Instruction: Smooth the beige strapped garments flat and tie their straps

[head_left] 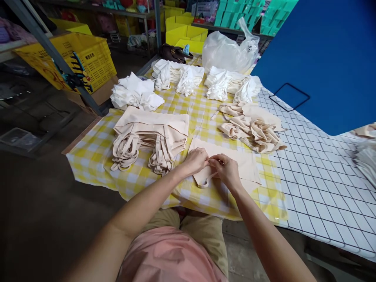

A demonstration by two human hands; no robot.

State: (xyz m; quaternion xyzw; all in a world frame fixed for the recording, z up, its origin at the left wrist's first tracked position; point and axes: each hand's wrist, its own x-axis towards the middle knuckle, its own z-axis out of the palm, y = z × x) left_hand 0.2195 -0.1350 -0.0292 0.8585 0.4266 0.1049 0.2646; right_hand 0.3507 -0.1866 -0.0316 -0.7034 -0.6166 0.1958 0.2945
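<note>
A flat beige cloth bag lies on the yellow checked tablecloth in front of me. My left hand and my right hand meet over its near left edge, fingertips pinched together on the bag's strap, which loops toward me. A neat stack of folded beige bags with hanging straps sits just left of my hands. A loose heap of beige bags lies beyond my right hand.
Piles of white bags line the far side, with a clear plastic sack behind. A white grid cloth covers the right. A blue panel stands at right, yellow crates at left.
</note>
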